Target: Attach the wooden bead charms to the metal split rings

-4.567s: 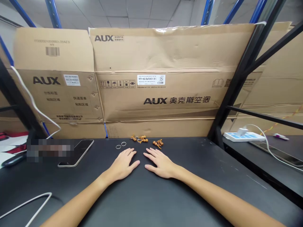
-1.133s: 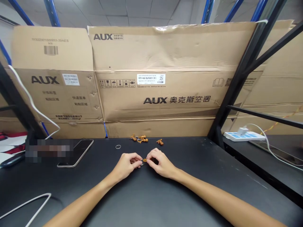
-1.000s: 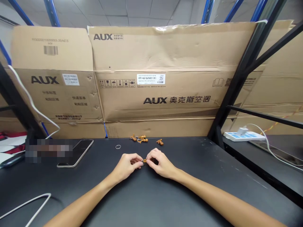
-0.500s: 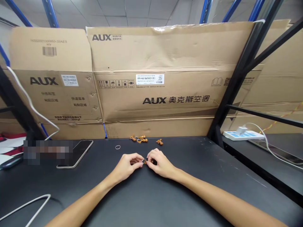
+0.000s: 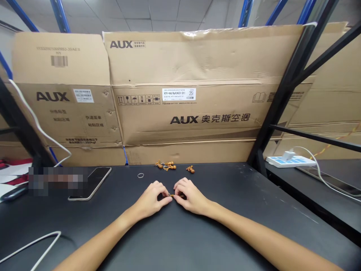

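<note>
Above the black table (image 5: pixel 175 241), my left hand (image 5: pixel 153 199) pinches a small metal key ring (image 5: pixel 169 194), mostly covered by the fingertips. Close beside it, my right hand (image 5: pixel 189 195) is closed on the orange-brown cord (image 5: pixel 172 195) of a small gourd pendant, whose brown body is partly hidden under the curled fingers. The cord spans the narrow gap between both hands; whether it passes through the ring is too small to tell. Beyond the hands lie several wooden gourd pendants (image 5: pixel 170 166) with rings, and a single gourd pendant (image 5: pixel 191 170). A loose key ring (image 5: pixel 140 175) rests to the left.
A phone (image 5: pixel 91 184) lies left of my hands, near a blurred patch. A white cable (image 5: pixel 42 237) crosses the front left. Cardboard boxes (image 5: pixel 183 135) stand along the back edge. To the right are a black rack post (image 5: pixel 278 98) and a white power strip (image 5: pixel 290 162).
My left fingers have shifted and turned slightly around the ring. The orange-brown cord now shows stretched between the two hands. Everything else on the table stays in place.
</note>
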{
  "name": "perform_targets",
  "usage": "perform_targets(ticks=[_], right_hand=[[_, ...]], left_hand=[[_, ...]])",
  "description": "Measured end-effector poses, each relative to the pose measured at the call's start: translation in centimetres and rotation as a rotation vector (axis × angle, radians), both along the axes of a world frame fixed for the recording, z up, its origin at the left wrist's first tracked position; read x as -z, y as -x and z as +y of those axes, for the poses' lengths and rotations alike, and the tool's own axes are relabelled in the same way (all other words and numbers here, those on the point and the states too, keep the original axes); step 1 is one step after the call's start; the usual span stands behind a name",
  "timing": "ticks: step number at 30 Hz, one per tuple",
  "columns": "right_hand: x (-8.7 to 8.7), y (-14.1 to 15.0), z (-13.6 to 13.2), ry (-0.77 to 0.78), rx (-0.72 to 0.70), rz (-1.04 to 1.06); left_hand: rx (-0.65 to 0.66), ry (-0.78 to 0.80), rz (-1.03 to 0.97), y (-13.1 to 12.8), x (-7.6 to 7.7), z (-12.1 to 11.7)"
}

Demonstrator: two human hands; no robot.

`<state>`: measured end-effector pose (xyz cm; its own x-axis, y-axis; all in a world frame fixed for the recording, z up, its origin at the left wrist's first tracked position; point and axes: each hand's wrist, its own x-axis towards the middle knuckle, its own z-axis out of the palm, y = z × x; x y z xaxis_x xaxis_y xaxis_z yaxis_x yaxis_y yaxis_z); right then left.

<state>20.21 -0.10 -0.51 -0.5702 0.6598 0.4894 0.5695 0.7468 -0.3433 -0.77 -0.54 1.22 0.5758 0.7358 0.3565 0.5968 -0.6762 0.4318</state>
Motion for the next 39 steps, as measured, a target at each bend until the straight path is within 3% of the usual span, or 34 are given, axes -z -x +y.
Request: perform_targets(ticks=[11,17,23,29,35,39], right_hand=[[0.36,-0.05,0.26,-0.011,0.118,-0.034],[0.06,-0.04,-0.07,-0.015,-0.019,-0.024],[0.32,-0.1,0.37,-0.013,0.12,0.001],[0.16,-0.06,0.12,-0.014,0.01,-0.01],[0.37,-0.07,0.4,-0.018,0.111,0.006],[0.31,-0.13,0.31,-0.024,0.027,0.014]], left_hand=[[0.061,-0.07,0.041,0.53,0.66,0.33],[0.032,-0.103,0.033,0.56,1.03,0.24],[0.052,-0.11,0.052,0.47,0.83,0.15],[0.015,-0.097,0.04,0.36,0.82,0.01],[0.055,-0.116,0.014,0.5,0.89,0.24],[0.031,-0.102,0.007,0.64,1.0,0.27]])
